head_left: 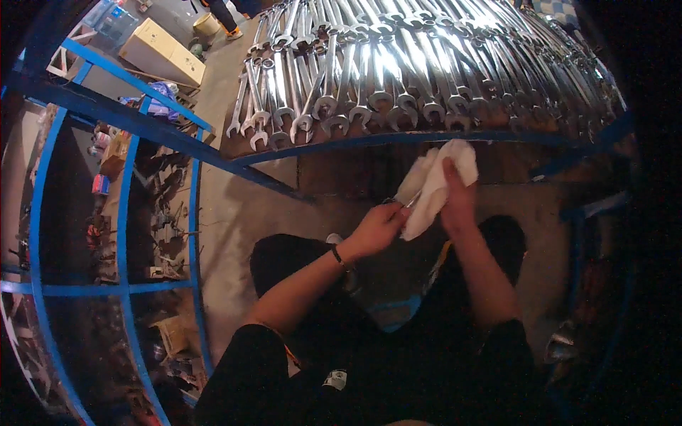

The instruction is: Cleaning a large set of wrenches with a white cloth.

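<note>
Over my lap, my right hand is wrapped around a folded white cloth, with the thumb lying along its face. My left hand is closed at the cloth's lower left edge. Between its fingers and the cloth shows a slim shiny metal piece, like the shank of a wrench; the rest of it is hidden. Just beyond the hands, many chrome wrenches lie packed in rows on a workbench, open jaws of the nearest row facing me.
The bench's blue front rail runs just past the cloth. At left stands a blue metal rack with assorted parts on its shelves. A pale yellow box is on the floor at the far left, near another person's foot.
</note>
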`<state>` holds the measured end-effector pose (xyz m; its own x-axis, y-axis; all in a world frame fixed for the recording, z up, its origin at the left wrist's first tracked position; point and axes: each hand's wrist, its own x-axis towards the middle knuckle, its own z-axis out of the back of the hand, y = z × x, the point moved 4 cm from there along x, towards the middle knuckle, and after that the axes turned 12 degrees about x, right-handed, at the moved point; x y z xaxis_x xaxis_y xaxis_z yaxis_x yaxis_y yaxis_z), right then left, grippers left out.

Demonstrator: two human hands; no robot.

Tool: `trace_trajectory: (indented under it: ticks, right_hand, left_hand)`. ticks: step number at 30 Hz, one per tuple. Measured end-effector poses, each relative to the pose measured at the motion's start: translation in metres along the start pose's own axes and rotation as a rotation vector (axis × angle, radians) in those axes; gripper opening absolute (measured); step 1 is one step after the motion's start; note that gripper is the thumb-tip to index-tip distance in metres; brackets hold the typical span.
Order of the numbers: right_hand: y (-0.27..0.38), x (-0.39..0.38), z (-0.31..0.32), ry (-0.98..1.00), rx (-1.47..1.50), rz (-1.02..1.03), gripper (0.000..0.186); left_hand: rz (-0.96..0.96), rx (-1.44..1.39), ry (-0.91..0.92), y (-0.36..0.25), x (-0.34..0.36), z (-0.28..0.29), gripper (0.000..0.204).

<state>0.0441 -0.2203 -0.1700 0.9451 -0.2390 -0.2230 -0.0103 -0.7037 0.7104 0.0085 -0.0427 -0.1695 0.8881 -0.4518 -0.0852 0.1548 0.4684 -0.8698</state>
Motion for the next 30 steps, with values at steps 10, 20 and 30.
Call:
trace_trajectory:
  ticks: [10,20,30]
  right_hand:
    - [0.026,0.012,0.038,-0.075,0.112,-0.015,0.052]
    - [0.043,0.008,0.083,-0.095,0.106,0.038,0.057]
    - [0.05,-0.009,0.073,-0.128,0.16,-0.025,0.054]
  left_hand:
    - [-0.008,-0.008,0.152,-0.013,0.016,-0.012,0.03]
    - [0.002,0.063,0.2,-0.018,0.041,-0.05,0.03]
    - [-0.122,0.13,0.099,-0.031,0.052,-0.068,0.032]
